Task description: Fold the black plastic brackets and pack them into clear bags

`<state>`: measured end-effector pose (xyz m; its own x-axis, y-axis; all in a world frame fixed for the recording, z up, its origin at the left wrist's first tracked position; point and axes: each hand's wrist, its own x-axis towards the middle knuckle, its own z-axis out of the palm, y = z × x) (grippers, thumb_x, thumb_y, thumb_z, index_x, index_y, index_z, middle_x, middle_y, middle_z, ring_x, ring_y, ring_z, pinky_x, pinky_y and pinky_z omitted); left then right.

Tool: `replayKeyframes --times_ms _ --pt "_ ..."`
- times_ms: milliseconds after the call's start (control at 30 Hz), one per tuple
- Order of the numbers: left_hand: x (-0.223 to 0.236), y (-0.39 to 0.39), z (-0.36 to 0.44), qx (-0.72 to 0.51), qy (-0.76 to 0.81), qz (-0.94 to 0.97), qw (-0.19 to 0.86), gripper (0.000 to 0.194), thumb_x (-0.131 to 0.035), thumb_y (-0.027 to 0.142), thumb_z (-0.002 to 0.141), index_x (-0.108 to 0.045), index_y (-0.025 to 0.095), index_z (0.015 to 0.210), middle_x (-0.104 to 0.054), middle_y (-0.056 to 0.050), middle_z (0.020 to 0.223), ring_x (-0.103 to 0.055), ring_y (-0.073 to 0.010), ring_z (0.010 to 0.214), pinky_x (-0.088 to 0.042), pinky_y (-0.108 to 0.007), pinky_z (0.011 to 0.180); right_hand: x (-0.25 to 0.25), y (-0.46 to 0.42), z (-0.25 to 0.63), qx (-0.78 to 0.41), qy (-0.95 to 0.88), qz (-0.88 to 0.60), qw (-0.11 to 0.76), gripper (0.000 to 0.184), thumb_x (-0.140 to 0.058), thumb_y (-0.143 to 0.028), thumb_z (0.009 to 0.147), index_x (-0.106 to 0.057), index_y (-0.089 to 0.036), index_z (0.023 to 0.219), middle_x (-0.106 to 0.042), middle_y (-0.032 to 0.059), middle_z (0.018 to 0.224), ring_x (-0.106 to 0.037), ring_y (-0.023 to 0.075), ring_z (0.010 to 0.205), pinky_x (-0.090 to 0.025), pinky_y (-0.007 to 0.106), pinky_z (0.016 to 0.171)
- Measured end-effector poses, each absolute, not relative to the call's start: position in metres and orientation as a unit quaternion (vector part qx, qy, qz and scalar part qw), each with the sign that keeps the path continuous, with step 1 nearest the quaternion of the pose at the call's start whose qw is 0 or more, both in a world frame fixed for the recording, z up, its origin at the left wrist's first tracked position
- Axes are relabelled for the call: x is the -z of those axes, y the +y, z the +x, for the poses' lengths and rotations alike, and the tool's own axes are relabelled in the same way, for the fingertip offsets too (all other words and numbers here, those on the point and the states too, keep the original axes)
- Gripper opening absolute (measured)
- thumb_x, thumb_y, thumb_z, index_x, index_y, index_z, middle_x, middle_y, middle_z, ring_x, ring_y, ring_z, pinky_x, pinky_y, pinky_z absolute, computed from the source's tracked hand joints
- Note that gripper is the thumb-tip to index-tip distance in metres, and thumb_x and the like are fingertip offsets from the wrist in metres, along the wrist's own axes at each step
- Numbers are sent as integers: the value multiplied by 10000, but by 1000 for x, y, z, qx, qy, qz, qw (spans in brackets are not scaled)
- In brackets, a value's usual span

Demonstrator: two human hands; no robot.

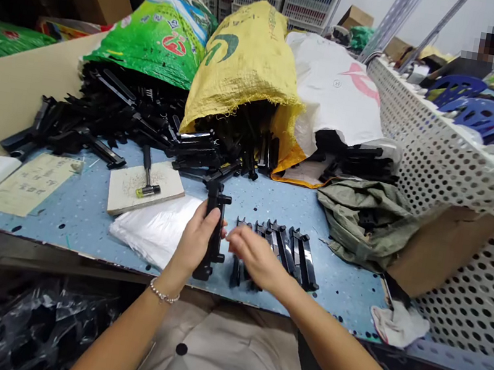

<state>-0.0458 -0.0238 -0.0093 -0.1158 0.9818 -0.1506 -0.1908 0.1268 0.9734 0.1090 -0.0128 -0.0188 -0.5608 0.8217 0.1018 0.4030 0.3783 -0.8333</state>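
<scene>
My left hand (196, 234) is wrapped round a long black plastic part (209, 254) with short pegs on its right side, held upright above the table's front edge. Just to its right is my right hand (252, 249), its fingers bent and drawn together close to the part. Whatever those fingers may hold is too small or hidden to make out. Beneath and beyond my right hand, several similar black plastic parts (307, 260) lie side by side on the blue speckled tabletop (334, 286). My right hand partly covers the nearest ones.
Green (157, 39), yellow (252, 61) and white sacks (332, 86) spill black parts (113, 107) at the back. A hammer (149, 179) rests on a board (117, 189), beside clear plastic bags (155, 230). At right are olive cloth (354, 217) and a perforated wall (455, 174). A person (470, 61) is beyond.
</scene>
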Motion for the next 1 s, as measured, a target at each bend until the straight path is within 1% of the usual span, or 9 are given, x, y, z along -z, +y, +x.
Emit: replayKeyframes --times_ms 133,233,333,467,567,733,800,900,1000 --pt "9 -23 -46 -540 522 329 572 446 -568 596 791 -564 173 933 -622 -16 746 -590 -121 585 -491 -216 515 27 -42 111 -275 -859 -353 249 177 -447 -332 947 -540 -187 989 -602 105 940 -554 216 891 -470 374 787" --pt "21 -25 -38 -559 524 303 566 448 -551 602 799 -553 177 941 -616 -16 767 -591 -122 597 -489 -218 517 41 -48 112 -443 -748 -411 275 117 -465 -316 932 -509 -208 946 -605 36 818 -587 163 747 -503 313 677" --pt "39 -27 -26 -557 526 333 549 419 -541 578 818 -554 188 970 -598 -3 763 -580 -117 614 -481 -214 536 57 -46 114 -646 -567 -438 265 198 -561 -381 863 -461 -210 860 -597 -28 668 -589 123 565 -496 251 528" --pt "50 -28 -11 -563 510 379 528 392 -547 545 829 -545 204 1022 -590 2 783 -559 -109 626 -482 -218 581 67 -47 120 -693 -467 -464 293 312 -649 -438 777 -445 -207 826 -602 -46 595 -575 112 474 -476 228 460" --pt "50 -26 -8 -589 483 371 531 407 -556 549 819 -538 216 1052 -620 -17 853 -587 -123 679 -496 -230 619 61 -47 134 -643 -527 -468 299 241 -561 -435 851 -488 -207 878 -622 -21 659 -590 124 525 -499 259 511" --pt "61 -23 -13 -529 506 258 630 458 -576 602 775 -559 175 941 -618 -17 736 -602 -145 615 -495 -256 556 50 -32 169 -339 -718 -532 293 156 -501 -321 898 -602 -207 935 -640 84 964 -599 227 943 -473 415 863" --pt "64 -25 -13 -518 508 201 659 467 -591 609 761 -552 165 899 -605 -12 697 -602 -146 591 -499 -267 557 47 -32 172 -308 -718 -546 303 190 -496 -321 904 -610 -203 1000 -630 113 1041 -575 253 1020 -442 447 913" --pt "57 -32 -9 -580 489 155 632 431 -669 539 739 -529 188 945 -616 1 781 -617 -131 662 -518 -276 658 43 -43 155 -414 -682 -525 296 382 -593 -379 857 -550 -227 1204 -619 113 1146 -590 255 1019 -461 429 893" --pt "44 -37 -15 -607 471 211 605 416 -646 518 775 -530 217 1036 -628 -26 957 -629 -160 859 -507 -318 813 43 -54 131 -583 -588 -480 289 585 -729 -404 738 -510 -235 1253 -669 67 1026 -641 225 874 -506 361 768"
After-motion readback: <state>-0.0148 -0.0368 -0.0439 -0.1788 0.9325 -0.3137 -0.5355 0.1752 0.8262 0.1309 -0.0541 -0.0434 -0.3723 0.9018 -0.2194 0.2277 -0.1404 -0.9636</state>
